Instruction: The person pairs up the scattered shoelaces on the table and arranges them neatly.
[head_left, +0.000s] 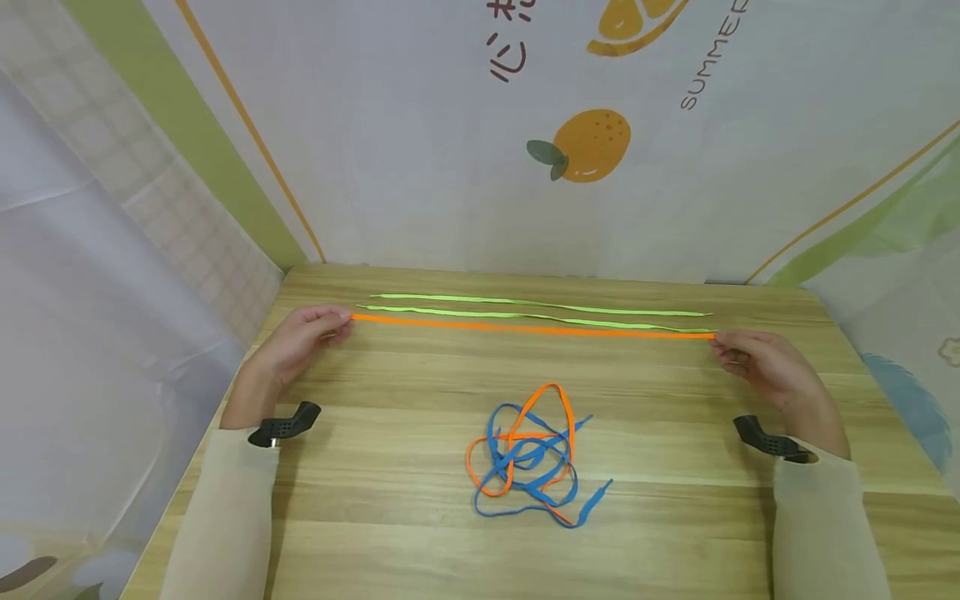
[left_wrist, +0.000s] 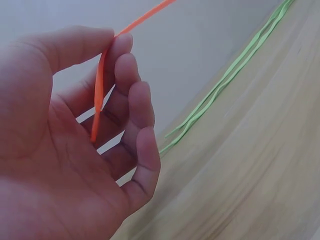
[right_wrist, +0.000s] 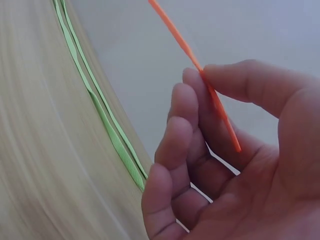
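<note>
An orange shoelace is stretched nearly straight from side to side between both hands. My left hand pinches one end between thumb and index finger, and the tip hangs into the palm in the left wrist view. At the other end my right hand pinches the lace the same way, its tip sticking out below the thumb. Just beyond it, two green shoelaces lie side by side on the table, roughly parallel to the orange one. The wrist views show the orange lace raised off the tabletop.
A loose tangle of blue shoelace and another orange shoelace lies on the wooden table, between the forearms. A white printed curtain hangs along the table's far edge, with more cloth at both sides.
</note>
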